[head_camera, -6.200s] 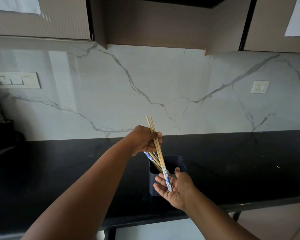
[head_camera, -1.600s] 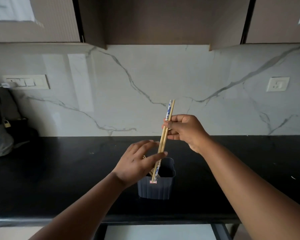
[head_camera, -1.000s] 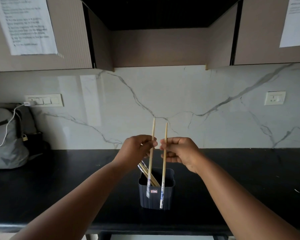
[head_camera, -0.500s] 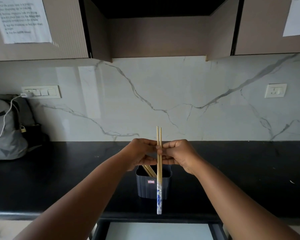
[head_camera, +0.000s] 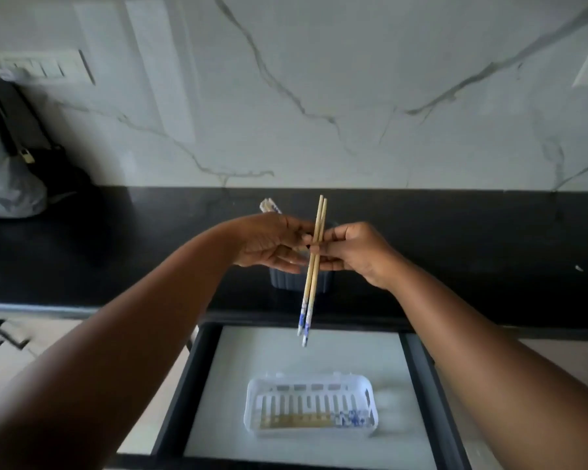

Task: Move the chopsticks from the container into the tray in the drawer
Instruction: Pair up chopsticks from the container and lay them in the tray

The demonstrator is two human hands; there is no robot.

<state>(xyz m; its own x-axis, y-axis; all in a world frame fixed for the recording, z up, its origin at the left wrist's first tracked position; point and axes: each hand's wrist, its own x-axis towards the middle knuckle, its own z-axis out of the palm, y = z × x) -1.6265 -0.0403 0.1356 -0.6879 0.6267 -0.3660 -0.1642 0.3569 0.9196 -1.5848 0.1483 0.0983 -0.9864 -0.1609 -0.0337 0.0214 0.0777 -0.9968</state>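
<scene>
Both my left hand (head_camera: 272, 244) and right hand (head_camera: 350, 252) pinch the chopsticks (head_camera: 313, 266); uneven release could scatter them beside the tray (head_camera: 311, 379), low centre.

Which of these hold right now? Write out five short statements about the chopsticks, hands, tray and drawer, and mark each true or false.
1. Both hands, left hand and right hand, hold the pair of chopsticks. True.
2. The held pair lies flat on the counter. False: it is nearly upright in the air, patterned ends down.
3. The drawer is open. True.
4. The white tray is empty. False: chopsticks already lie in it.
5. The dark container sits inside the drawer. False: it stands on the counter.
</scene>
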